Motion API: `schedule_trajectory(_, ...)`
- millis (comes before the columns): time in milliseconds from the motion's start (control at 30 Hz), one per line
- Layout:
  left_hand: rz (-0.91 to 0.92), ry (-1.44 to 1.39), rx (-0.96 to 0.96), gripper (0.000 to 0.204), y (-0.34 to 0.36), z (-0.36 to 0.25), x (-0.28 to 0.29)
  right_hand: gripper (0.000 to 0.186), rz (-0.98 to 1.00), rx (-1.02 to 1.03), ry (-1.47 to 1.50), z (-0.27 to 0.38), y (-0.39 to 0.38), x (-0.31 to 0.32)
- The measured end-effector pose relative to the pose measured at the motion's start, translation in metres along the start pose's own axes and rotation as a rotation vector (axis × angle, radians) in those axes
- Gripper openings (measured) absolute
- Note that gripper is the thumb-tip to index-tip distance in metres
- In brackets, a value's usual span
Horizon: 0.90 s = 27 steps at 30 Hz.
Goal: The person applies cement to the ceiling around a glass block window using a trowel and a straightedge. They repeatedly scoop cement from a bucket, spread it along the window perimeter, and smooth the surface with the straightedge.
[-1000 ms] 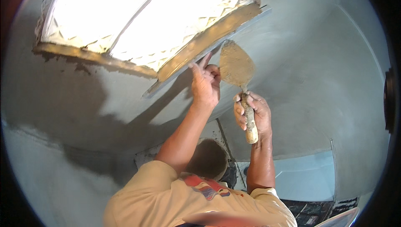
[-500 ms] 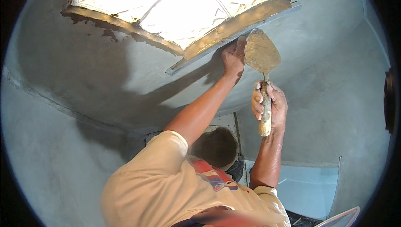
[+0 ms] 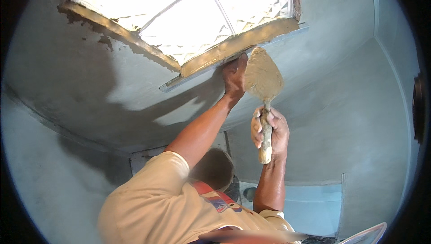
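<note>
My left hand [image 3: 235, 77] presses a long metal straightedge [image 3: 173, 84] against the plastered wall, along the lower right edge of a bright window opening. Its thumb points up at the bar; the other fingers are mostly hidden. In my right hand [image 3: 277, 131] is a pointing-up trowel [image 3: 264, 74], gripped round its worn wooden handle. Wet mortar coats the blade, whose tip is close to the straightedge, just right of my left hand. Smoothed brown mortar [image 3: 238, 42] lines the window's edge above the bar.
Patterned glass [image 3: 188, 13] with crossing pale joints fills the opening. Rough mortar [image 3: 112, 31] edges its lower left side. Grey plastered walls surround me. Below my arms stands a round, dark bucket [image 3: 215, 170], and a pale blue panel [image 3: 313, 206] lies at lower right.
The whole view has shifted, so window, straightedge and hands appear lower and farther left. Both hands keep their grips, and the trowel stays close beside my left hand.
</note>
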<state>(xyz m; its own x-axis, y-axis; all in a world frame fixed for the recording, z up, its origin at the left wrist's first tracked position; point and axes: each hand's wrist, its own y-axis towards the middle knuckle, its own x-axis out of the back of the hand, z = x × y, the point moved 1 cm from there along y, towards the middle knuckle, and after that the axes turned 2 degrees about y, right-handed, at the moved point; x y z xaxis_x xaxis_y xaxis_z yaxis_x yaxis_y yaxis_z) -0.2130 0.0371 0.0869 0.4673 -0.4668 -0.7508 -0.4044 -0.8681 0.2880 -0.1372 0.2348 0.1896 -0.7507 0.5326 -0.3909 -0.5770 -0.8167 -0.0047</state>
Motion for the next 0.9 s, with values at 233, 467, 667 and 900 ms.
schedule_trajectory(233, 0.066, 0.193, 0.26, 0.057, -0.01, -0.052, -0.013, 0.033, 0.074, -0.28, -0.366, 0.013, 0.019, -0.037)
schedule_trajectory(467, -0.032, 0.119, 0.362, 0.054, -0.01, -0.033, -0.024, 0.036, 0.042, -0.337, -0.4, 0.015, 0.043, -0.038)
schedule_trajectory(667, -0.022, 0.257, -0.342, 0.013, -0.007, -0.015, -0.015, 0.038, -0.062, -0.144, -0.381, 0.044, 0.035, -0.03)
schedule_trajectory(900, 0.013, 0.239, 0.174, 0.049, -0.009, -0.034, -0.016, 0.027, 0.062, -0.381, -0.516, 0.025, 0.034, -0.045)
